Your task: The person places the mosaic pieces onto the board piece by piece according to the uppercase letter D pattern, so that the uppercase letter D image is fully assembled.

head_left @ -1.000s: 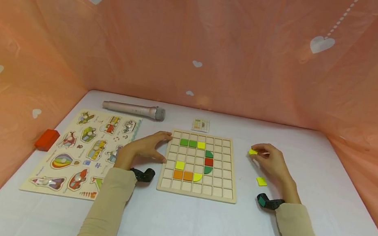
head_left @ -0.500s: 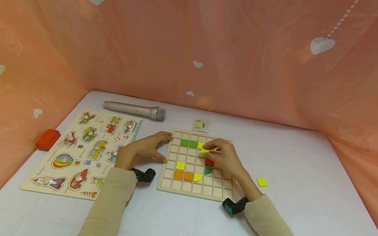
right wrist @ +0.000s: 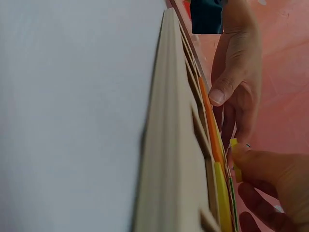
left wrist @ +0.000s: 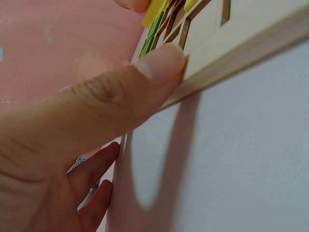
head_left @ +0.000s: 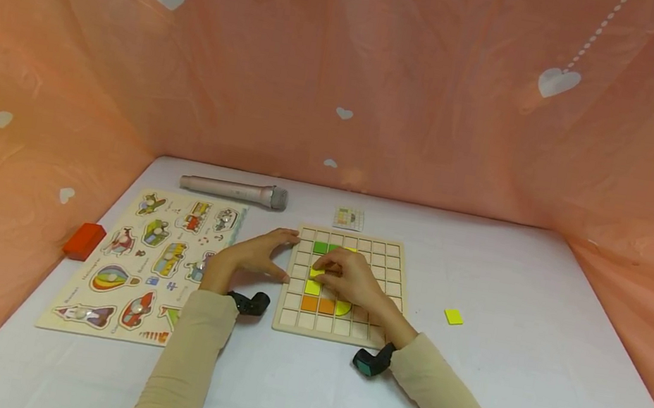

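A wooden grid board [head_left: 287, 318] lies on the white tabletop. My left hand [head_left: 255, 251] rests at its left edge, thumb [left wrist: 164, 65] and fingertips touching the rim. Between thumb and fingers, my right hand [head_left: 356, 283] pinches a yellow square tile [right wrist: 237, 169], low over the board's left part. Just in front of it a yellow square [head_left: 312, 288] sits in its cell, with orange tiles [head_left: 310, 303] in the row nearer me. Green tiles [head_left: 321, 248] show behind. The right hand hides the red tile and dark green pieces.
One loose yellow tile [head_left: 453, 317] lies right of the board. Behind the board are a small picture card [head_left: 349, 218] and a microphone [head_left: 233, 190]. To the left lies a vehicle peg puzzle [head_left: 94, 295], with a red block [head_left: 84, 241] at its side.
My right hand has carried the yellow tile leftward from the table at the right, across the board to its left part. The left hand stays at the board's edge.
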`<state>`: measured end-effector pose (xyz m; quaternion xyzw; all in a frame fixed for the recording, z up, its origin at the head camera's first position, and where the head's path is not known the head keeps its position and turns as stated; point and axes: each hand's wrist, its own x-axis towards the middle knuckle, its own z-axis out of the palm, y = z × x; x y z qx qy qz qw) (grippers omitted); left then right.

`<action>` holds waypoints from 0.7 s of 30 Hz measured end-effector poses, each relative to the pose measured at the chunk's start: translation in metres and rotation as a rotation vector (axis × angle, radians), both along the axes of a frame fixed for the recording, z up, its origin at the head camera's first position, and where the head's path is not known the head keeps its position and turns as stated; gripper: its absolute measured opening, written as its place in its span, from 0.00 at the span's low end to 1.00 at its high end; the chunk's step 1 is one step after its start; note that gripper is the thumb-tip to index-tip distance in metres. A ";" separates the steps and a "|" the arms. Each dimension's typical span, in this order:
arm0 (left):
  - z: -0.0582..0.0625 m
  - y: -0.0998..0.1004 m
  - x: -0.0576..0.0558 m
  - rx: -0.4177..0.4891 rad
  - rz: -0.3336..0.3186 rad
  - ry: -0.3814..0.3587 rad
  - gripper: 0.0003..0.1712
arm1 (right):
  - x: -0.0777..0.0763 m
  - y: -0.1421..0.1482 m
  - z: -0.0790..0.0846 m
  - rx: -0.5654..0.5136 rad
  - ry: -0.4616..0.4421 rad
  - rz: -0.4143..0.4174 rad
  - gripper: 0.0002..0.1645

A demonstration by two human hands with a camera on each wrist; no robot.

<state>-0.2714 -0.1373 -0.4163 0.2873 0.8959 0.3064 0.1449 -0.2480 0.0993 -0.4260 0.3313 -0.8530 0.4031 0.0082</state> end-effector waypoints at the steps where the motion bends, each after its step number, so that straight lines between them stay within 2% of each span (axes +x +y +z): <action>1: 0.000 0.000 0.000 -0.002 0.002 -0.003 0.48 | -0.001 0.000 -0.001 -0.003 0.003 0.004 0.09; 12: 0.002 0.001 0.001 -0.003 0.008 -0.003 0.47 | -0.006 -0.004 -0.007 0.051 0.086 -0.012 0.04; 21: 0.002 0.001 0.002 0.006 0.000 0.008 0.48 | -0.006 -0.001 -0.003 0.112 0.154 0.036 0.03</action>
